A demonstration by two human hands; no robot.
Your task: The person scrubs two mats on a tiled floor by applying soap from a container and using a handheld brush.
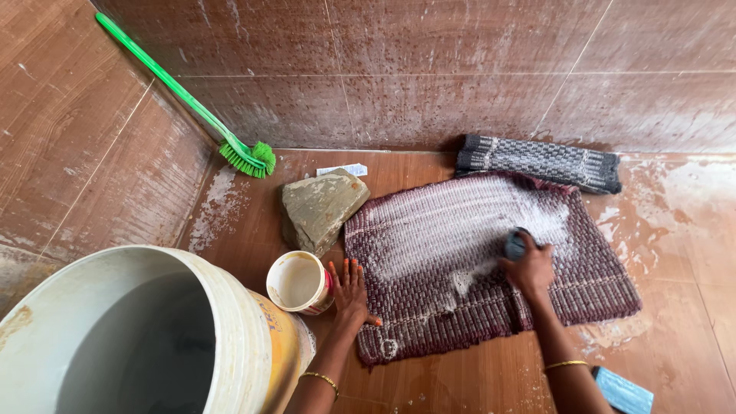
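Note:
A dark maroon woven mat (460, 284) lies flat on the wet tiled floor, its upper half white with soap foam. My right hand (529, 268) presses a blue-grey scrubbing brush (514, 244) onto the foamy part of the mat. My left hand (351, 294) rests flat with fingers spread at the mat's left edge, beside a small white cup (297, 282).
A large white bucket (230, 307) fills the lower left. A grey stone (318, 207) lies left of the mat. A rolled grey woven mat (540, 161) sits against the back wall. A green long-handled brush (245, 157) leans in the corner. A blue object (625, 392) lies bottom right.

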